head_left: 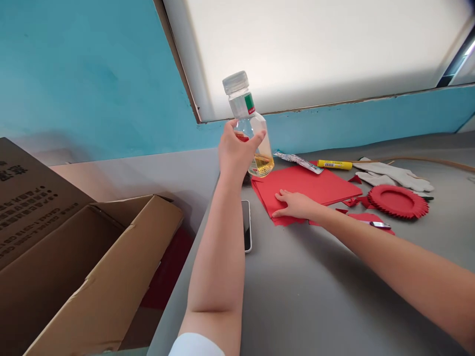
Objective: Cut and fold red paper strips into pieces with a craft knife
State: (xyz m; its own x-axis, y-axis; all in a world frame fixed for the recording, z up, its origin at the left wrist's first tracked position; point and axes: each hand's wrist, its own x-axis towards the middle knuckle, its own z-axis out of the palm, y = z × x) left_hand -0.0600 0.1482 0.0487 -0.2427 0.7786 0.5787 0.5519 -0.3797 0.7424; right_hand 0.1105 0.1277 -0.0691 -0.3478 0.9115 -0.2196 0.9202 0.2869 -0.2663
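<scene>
My left hand [237, 151] is wrapped round a clear plastic bottle [264, 143] with a whitish cap and a little yellow liquid at the bottom. The bottle is raised and tilted slightly to the left, near the far edge of the grey table [282, 296]. On the stack of red paper [315, 185] lies my right hand [293, 203], its fingers spread over the left part of the sheets. A phone [247, 227] lies partly hidden behind my left forearm.
A silver packet [299, 161] and yellow glue tube [334, 164] lie behind the paper. White gloves [393, 175], a red pleated disc [398, 201], red scraps and a cutter [380, 225] are on the right. An open cardboard box [118, 267] stands left of the table.
</scene>
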